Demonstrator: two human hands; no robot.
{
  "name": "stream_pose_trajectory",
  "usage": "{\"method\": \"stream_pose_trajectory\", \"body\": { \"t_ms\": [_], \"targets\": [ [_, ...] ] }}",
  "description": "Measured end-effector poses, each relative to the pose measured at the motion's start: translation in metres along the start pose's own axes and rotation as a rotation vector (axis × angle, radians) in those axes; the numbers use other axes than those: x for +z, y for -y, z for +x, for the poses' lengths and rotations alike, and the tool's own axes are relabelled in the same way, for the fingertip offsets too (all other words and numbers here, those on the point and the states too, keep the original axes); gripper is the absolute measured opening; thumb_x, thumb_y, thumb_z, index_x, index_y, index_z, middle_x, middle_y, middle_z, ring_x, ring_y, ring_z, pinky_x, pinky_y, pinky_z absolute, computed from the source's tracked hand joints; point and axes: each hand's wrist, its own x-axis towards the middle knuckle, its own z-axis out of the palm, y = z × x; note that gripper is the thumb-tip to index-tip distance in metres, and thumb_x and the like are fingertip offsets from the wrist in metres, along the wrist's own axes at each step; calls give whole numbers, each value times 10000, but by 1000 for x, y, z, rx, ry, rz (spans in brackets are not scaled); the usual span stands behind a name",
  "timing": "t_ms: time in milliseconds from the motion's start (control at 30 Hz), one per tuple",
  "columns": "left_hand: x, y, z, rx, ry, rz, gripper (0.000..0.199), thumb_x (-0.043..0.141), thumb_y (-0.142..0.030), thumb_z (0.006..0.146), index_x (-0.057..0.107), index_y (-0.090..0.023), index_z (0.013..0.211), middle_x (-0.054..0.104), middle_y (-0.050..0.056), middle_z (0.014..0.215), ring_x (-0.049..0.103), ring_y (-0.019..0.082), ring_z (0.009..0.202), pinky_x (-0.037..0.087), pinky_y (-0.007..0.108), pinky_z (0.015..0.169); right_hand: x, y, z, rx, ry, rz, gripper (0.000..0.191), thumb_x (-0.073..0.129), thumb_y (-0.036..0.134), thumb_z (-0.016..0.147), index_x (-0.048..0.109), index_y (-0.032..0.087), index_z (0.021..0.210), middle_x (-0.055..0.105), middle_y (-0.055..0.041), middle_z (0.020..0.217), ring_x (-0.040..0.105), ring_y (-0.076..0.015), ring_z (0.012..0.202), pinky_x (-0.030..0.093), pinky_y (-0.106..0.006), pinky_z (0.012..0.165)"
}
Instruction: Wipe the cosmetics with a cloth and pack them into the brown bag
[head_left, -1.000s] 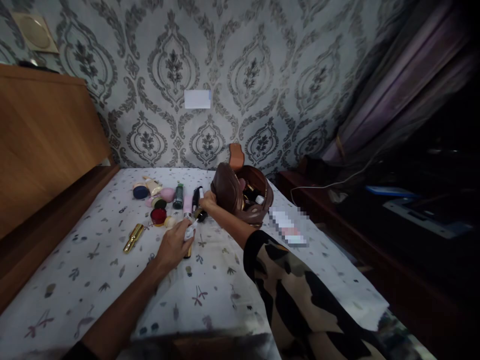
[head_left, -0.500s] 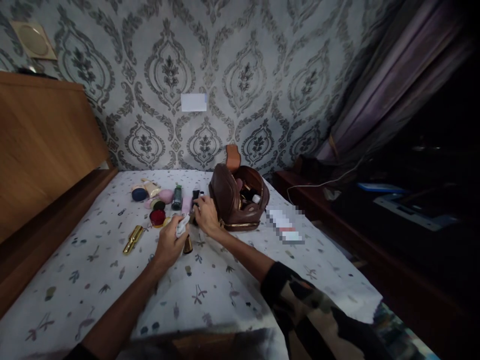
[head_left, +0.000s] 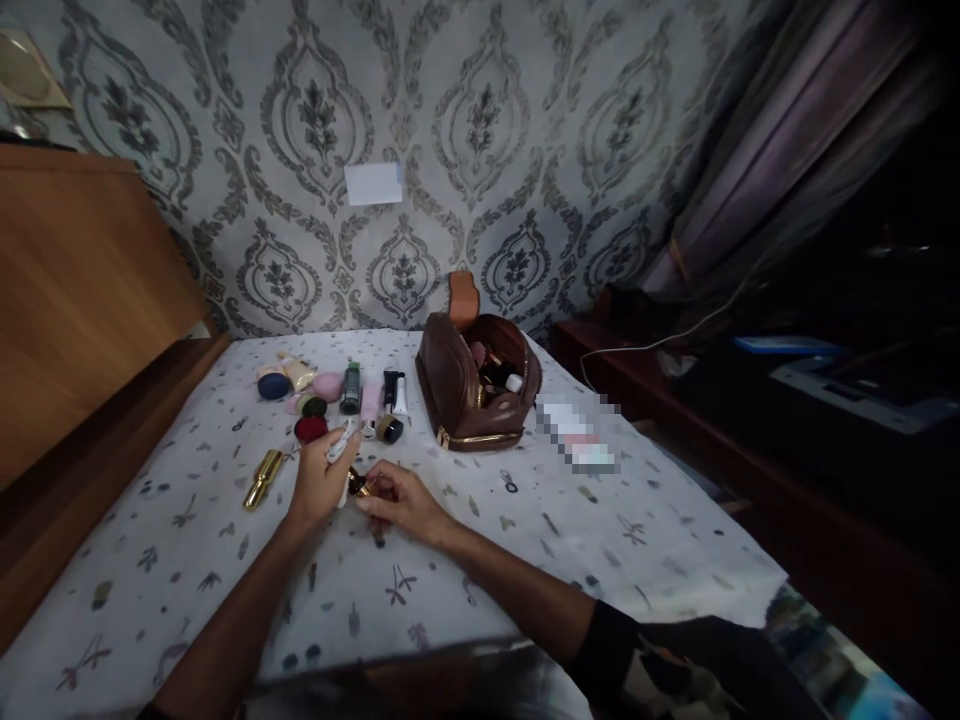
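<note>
Dark-and-gold container (head_left: 358, 486), at eight o'clock from the brown bag (head_left: 459, 388), is gripped by our right hand (head_left: 406, 504), our left hand (head_left: 318, 480) clutching white cloth (head_left: 342, 441); wiping seems the step, next needing steadiness.

One white wipe (head_left: 341, 442), one brown bag (head_left: 448, 372), one green bottle (head_left: 350, 390)

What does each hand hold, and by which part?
Left hand: crumpled white material, exact part unclear. Right hand: gold-and-dark item, by its right end.
</note>
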Motion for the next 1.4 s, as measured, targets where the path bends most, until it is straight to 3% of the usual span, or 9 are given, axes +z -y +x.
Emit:
{"method": "stream_pose_trajectory", "body": {
  "t_ms": [133,267,467,533,667,867,967,1133,1400],
  "targets": [
    [-13,5,9,-15,313,-16,433,574,-509,817,450,-191,551,437,-32,567,441,139,587,358,242,580,-1,7,-8,-83,4,-124,431,730,552,748,543,188,886,530,40,704,503,-94,576,395,-206,523],
    [-20,4,9,-8,401,-23,346,610,-493,815,602,-179,668,589,3,671,562,199,723,445,269,682,-2,13,-14,-204,-37,-299,312,714,451,802,590,174,878,497,37,716,430,-98,669,350,-219,609],
    [-23,-9,4,20,536,-366,442,526,-564,901,672,-192,1089,688,83,1104,595,270,1115,431,347,1002,-2,15,-13,-96,31,23,428,786,512,713,584,174,883,514,37,731,453,-82,636,365,-202,562],
    [-18,-12,0,-40,522,-594,535,491,-623,901,625,-209,1212,683,100,1155,614,276,1111,476,368,966,0,14,-12,-23,77,140,457,809,504,684,576,181,909,559,36,752,483,-69,586,394,-192,519],
    [-4,-18,-8,-277,510,-896,576,490,-671,878,605,-219,1216,682,116,1165,700,248,837,573,322,610,5,12,-10,17,82,252,512,842,501,626,571,178,916,630,32,769,551,-61,485,426,-189,452],
    [11,-13,-12,-331,434,-834,737,444,-770,832,617,-186,1248,694,135,1154,690,203,693,483,227,409,9,12,-7,57,-59,333,529,860,511,585,569,156,848,621,35,685,604,-87,490,456,-184,430],
    [13,-5,-14,-267,444,-655,695,412,-717,886,572,-213,1336,667,128,1240,696,217,804,510,231,478,9,14,-6,60,-145,421,604,876,530,548,553,151,889,638,24,711,625,-92,495,452,-171,414],
    [12,-9,-14,-166,413,-468,606,524,-585,904,532,-208,1378,626,108,1303,629,247,1078,531,306,864,6,16,-5,50,-216,487,663,876,542,546,497,192,961,597,78,679,607,-95,418,403,-164,335],
    [14,-18,-14,-123,172,-279,440,495,-566,908,616,-175,1070,651,40,896,597,189,837,486,300,795,4,14,-6,86,-194,229,595,694,719,676,491,178,817,559,56,563,567,-102,425,403,-195,387]
  ]
}}
